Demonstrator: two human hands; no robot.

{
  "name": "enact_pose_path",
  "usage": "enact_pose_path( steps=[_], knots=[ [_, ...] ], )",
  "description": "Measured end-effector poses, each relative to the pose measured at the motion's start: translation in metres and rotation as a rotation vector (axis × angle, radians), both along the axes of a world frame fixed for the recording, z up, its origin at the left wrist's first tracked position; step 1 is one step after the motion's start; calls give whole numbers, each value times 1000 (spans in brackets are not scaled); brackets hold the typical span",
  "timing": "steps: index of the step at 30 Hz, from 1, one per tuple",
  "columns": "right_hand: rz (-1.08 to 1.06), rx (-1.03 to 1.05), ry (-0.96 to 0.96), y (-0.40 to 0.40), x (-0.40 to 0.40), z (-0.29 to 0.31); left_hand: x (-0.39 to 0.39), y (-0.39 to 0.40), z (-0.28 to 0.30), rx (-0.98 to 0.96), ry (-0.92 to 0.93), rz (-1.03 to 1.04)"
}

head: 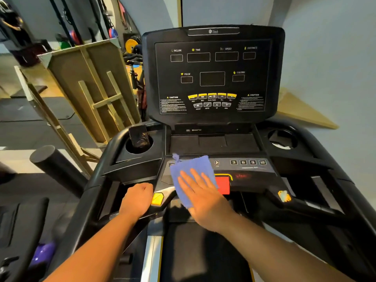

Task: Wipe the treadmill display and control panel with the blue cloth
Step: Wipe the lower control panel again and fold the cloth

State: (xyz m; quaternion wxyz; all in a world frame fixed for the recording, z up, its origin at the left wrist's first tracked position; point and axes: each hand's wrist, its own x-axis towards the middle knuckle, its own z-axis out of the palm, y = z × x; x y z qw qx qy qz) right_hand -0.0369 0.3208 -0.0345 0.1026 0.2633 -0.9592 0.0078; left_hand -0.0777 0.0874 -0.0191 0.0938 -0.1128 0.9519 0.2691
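Right hand (200,192), fingers flat, is pressing the cloth (189,169) onto the panel (250,169) just below the display (211,78); left hand (138,197) is gripping the handrail (114,212).

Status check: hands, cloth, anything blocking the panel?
Right hand flat on blue cloth, pressing it on control panel. Left hand grips handrail. Cloth partly covers red stop button. Nothing blocking.
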Motion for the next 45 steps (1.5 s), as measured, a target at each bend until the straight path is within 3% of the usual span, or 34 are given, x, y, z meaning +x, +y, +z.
enact_pose_path(
  steps=[3,5,8,10,13,16,20,24,27,32,35,37,40,45],
  knots=[
    [-26,-21,27,56,15,-5,1,-1,0,20,13,2],
    [-150,-218,87,95,25,-14,2,-2,-1,31,32,5],
    [-550,-320,84,130,34,-12,2,-2,-1,31,46,2],
    [-787,-298,69,121,28,-8,2,-2,-1,41,50,3],
    [-960,-290,3,71,6,0,2,-1,-2,56,54,17],
    [-787,-333,-89,8,-22,11,3,1,-2,42,52,37],
    [-182,-66,-221,-67,-16,23,1,1,-3,44,53,43],
    [10,-86,-130,-39,-18,19,2,1,-2,43,61,36],
    [-67,-180,-18,13,-12,1,3,-2,-5,99,59,18],
    [-522,-344,128,112,21,-15,1,-5,-9,122,55,22],
    [-899,-307,53,99,12,-12,1,-5,-9,137,49,25],
    [-971,-327,19,66,-8,-4,1,-5,-9,139,45,27],
    [-806,-276,-146,11,-34,14,2,-4,-7,136,49,26],
    [-170,-96,-188,-69,-26,29,4,2,-3,94,65,46]
  ],
)
